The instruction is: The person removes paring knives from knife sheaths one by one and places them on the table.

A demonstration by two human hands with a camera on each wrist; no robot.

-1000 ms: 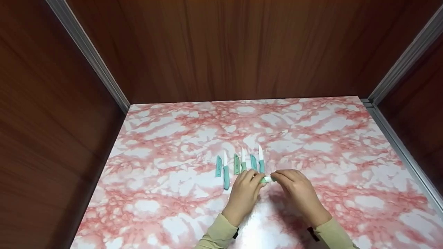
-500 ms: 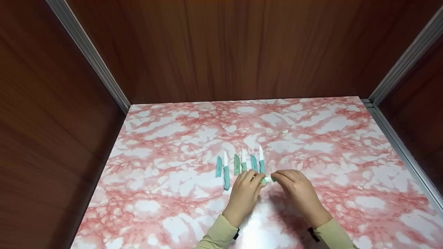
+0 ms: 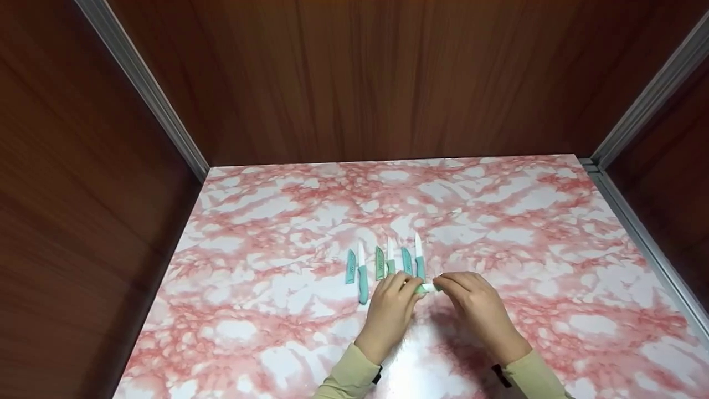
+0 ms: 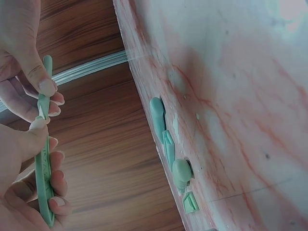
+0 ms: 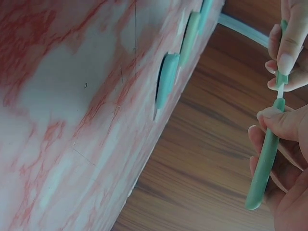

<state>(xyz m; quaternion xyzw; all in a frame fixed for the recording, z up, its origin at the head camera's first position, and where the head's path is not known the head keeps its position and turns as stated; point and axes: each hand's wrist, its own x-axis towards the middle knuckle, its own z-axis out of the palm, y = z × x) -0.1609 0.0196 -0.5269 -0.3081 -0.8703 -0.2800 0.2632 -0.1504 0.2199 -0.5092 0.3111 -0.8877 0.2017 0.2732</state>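
Observation:
My left hand (image 3: 390, 299) grips a light green knife sheath (image 4: 43, 168) with raised markings. With the right hand (image 3: 476, 305) I hold the smooth green handle of a small knife (image 5: 263, 166). A short stretch of white blade (image 5: 280, 91) shows between the two hands, and the rest of it is inside the sheath. Both wrist views have the knife and sheath in line, held above the table. Just beyond my left fingers lie a green-handled knife (image 3: 390, 260) and a teal-handled knife (image 3: 419, 257); the left hand hides part of the green handle.
Another teal knife (image 3: 363, 282) lies to the left. A teal sheath (image 3: 350, 266), a green sheath (image 3: 379, 263) and a second teal sheath (image 3: 407, 260) sit beside the knives. The red-and-white marbled table (image 3: 249, 327) ends at a brown wood-grain panel (image 3: 354, 83).

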